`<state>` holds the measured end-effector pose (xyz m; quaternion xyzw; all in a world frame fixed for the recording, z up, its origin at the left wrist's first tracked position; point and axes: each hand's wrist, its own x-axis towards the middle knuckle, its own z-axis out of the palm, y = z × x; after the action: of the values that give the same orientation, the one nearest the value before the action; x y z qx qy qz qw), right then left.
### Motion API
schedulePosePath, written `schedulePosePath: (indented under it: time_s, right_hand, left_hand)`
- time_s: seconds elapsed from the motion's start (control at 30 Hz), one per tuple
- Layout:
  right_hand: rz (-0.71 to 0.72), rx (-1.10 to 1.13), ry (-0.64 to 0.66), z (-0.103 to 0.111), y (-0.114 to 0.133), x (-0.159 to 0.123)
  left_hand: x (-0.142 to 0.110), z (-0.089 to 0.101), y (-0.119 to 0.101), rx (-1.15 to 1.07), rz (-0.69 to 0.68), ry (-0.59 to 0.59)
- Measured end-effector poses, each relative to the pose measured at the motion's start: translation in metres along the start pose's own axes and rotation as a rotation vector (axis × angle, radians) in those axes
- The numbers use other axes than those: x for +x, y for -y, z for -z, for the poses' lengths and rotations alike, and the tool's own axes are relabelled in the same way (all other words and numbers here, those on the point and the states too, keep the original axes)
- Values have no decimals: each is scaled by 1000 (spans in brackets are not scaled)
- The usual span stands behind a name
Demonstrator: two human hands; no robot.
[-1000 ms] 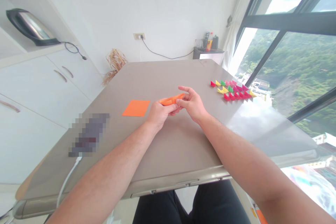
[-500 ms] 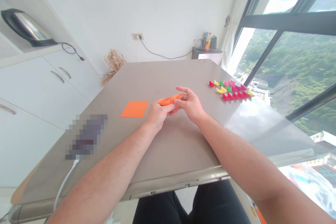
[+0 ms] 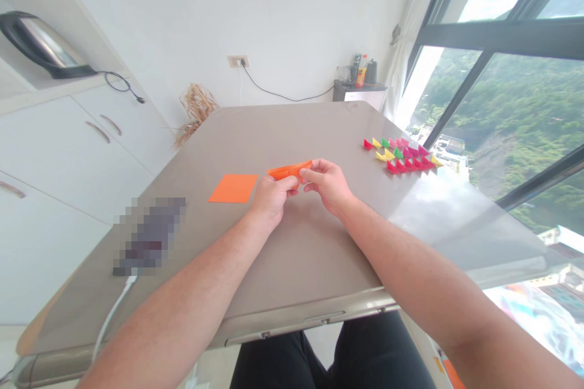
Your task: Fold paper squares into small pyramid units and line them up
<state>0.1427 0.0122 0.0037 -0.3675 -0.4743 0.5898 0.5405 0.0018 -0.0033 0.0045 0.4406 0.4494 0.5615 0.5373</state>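
Observation:
Between both hands, above the middle of the table, is a folded piece of orange paper (image 3: 288,171), long and narrow in shape. My left hand (image 3: 270,197) is closed on its left part, thumb on top. My right hand (image 3: 329,183) pinches the right part with thumb and fingers. Some fingertips are hidden behind the paper. Just left of my left hand, a flat orange sheet of paper (image 3: 233,188) lies on the table.
Several small folded paper boats (image 3: 409,166) in red, yellow, green and pink stand in rows at the right of the table (image 3: 283,127). A blurred-out dark object (image 3: 152,237) with a white cable (image 3: 113,310) lies at the left. Beyond the right edge is a window (image 3: 524,97).
My right hand's raised fingers have curled down to the folded paper. The paper is turned slightly, showing more of its flat face. Both hands stay at the same place.

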Motion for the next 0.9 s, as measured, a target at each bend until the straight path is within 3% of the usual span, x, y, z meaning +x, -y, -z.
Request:
schedulePosePath:
  time_s: [0.9]
  right_hand:
    - [-4,5,-43,1,0,1]
  left_hand:
    - [2,-1,-1,33,-44,-71]
